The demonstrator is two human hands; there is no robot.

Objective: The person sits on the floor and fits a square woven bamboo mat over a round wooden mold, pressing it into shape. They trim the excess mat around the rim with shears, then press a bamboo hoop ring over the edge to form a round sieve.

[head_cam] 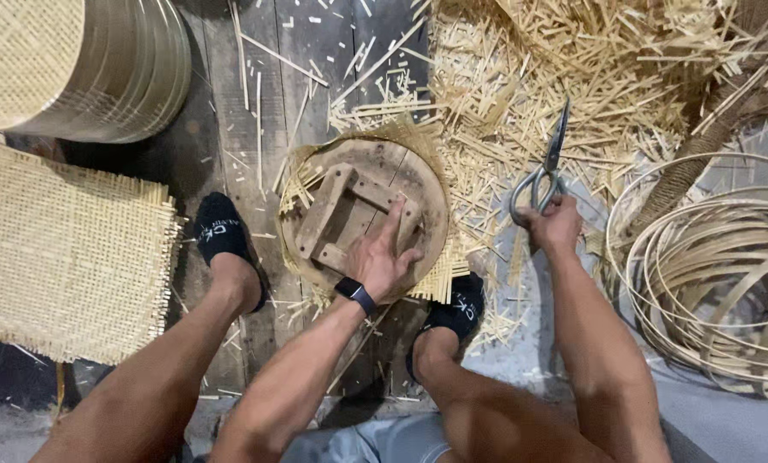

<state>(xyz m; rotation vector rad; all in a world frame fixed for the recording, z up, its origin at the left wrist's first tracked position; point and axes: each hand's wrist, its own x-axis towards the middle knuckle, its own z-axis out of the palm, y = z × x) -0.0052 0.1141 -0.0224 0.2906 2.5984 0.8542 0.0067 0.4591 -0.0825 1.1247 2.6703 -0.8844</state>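
Note:
A round wooden form with a small wooden block frame on top lies on the plank floor between my feet, over a piece of woven cane whose trimmed edge sticks out around it. My left hand, with a dark band on the wrist, presses flat on the form's lower right part. My right hand grips the handles of large metal scissors, blades pointing up and away, to the right of the form and apart from it.
A square sheet of woven cane lies at left, with a stack of round cane-covered rings above it. Cane offcuts pile at top right. Coiled cane hoops lie at right. My feet in black socks flank the form.

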